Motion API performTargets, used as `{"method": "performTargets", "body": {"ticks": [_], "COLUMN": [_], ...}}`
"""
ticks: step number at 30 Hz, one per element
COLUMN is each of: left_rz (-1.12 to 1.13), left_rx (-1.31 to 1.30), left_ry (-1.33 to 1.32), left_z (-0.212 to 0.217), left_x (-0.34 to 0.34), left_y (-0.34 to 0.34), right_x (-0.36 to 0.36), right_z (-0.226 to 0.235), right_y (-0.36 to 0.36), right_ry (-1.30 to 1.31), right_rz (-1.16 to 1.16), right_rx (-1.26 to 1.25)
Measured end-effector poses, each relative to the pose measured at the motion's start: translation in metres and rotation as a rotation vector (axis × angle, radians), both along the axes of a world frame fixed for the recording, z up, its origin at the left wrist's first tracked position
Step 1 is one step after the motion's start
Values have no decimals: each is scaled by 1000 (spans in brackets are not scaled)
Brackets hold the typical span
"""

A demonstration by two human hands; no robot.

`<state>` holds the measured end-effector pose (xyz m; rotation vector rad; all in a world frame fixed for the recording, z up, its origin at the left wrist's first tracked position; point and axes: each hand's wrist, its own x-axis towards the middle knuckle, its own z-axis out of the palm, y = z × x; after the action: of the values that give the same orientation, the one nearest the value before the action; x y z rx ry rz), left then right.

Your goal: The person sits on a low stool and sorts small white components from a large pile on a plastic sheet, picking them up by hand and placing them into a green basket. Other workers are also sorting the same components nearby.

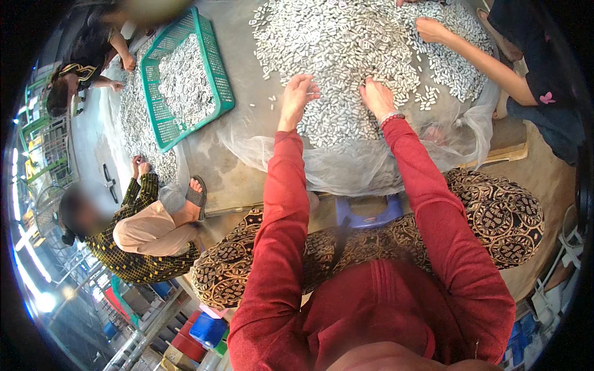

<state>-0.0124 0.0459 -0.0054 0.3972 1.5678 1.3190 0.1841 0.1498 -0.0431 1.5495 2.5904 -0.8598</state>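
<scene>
A broad heap of small silvery, capsule-shaped pieces (337, 114) lies in front of me on clear plastic sheeting (352, 173). At the heap's left edge is my left hand (298, 100), its fingers loosely bent and a little apart, with nothing visible in them. My right hand (377, 99) reaches into the middle of the heap. Its thumb and fingers are drawn together at the pieces, and whatever lies between them is too small to make out. A paler part of the heap (328, 37) spreads farther away, beyond both hands.
A green plastic basket (224, 93) of similar pieces stands at left. Beyond it lies another long heap (131, 114), where other people's hands work. At right, another person's hand (430, 29) reaches over my heap. A blue plastic stool (371, 219) is near my legs.
</scene>
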Motion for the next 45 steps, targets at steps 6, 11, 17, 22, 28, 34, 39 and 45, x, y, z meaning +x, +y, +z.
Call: {"method": "performTargets", "body": {"ticks": [6, 11, 17, 22, 28, 34, 39, 45], "left_rz": [-471, -293, -175, -277, -23, 310, 513, 805], "left_rx": [-269, -268, -264, -366, 229, 716, 832, 1252], "left_ry": [1207, 1418, 1311, 1104, -136, -1019, -1222, -1106], "left_z": [-46, -46, -43, -46, -11, -22, -28, 75], "left_x": [22, 37, 38, 31, 42, 79, 42, -90], "left_y": [10, -6, -11, 10, -10, -34, -33, -39], "right_x": [18, 20, 42, 46, 19, -48, -73, -52], "right_z": [-17, -24, 19, 47, 84, 111, 123, 133], "right_y": [-16, -3, 16, 16, 6, -37, -66, -27], "right_ry": [124, 720, 1305, 1467, 1354, 744, 617, 753], "right_rz": [98, -168, -789, -605, -394, 175, 506, 272], "right_rx": [15, -26, -1030, -1177, -1074, -737, -36, -41]}}
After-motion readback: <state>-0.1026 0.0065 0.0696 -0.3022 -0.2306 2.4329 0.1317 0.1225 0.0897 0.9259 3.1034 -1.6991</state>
